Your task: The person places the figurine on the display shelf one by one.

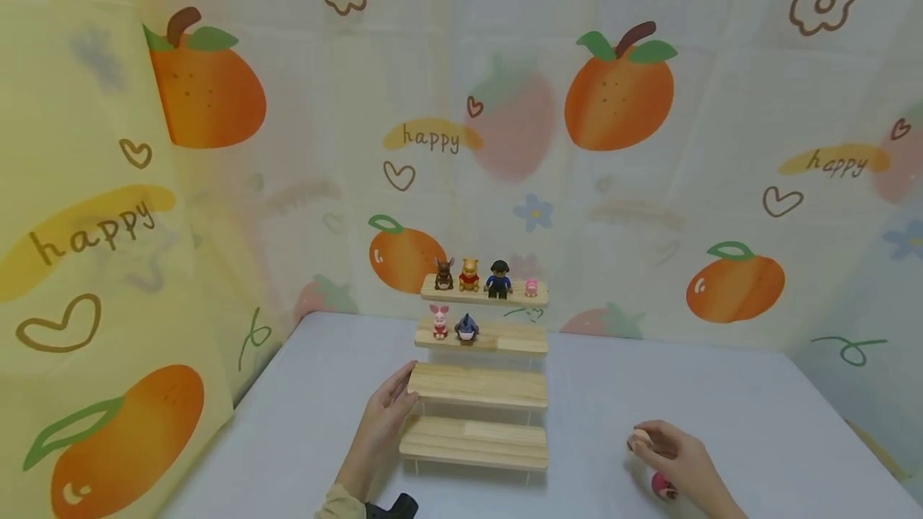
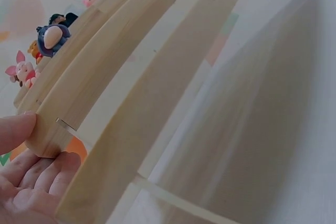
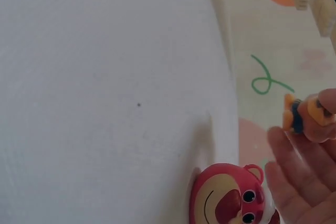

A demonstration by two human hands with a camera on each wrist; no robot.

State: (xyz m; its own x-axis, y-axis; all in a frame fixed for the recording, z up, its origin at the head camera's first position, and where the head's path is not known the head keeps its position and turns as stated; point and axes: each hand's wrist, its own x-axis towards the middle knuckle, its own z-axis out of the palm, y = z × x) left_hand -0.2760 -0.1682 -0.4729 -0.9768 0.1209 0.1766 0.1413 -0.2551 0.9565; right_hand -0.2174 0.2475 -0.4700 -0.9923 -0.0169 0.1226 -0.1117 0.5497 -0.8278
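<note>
A stepped wooden display shelf (image 1: 479,385) with four tiers stands on the table. My left hand (image 1: 385,411) grips the left end of its second tier from the bottom; in the left wrist view the thumb lies on the board (image 2: 48,137) and the fingers are below it. Off to the right, my right hand (image 1: 681,459) pinches a small peach-and-orange toy figure (image 3: 313,119) with a blue band, partly covered by the fingers. Close under that hand is a pink bear figure (image 3: 223,195) with a cream muzzle.
On the top tier stand a brown figure (image 1: 443,274), a yellow bear in red (image 1: 469,275), a dark-capped figure (image 1: 498,279) and a small pink one (image 1: 531,287). A pink piglet (image 1: 439,323) and a blue-grey donkey (image 1: 466,328) occupy the tier below. Fruit-printed curtains (image 1: 505,6) surround the white table (image 1: 613,391).
</note>
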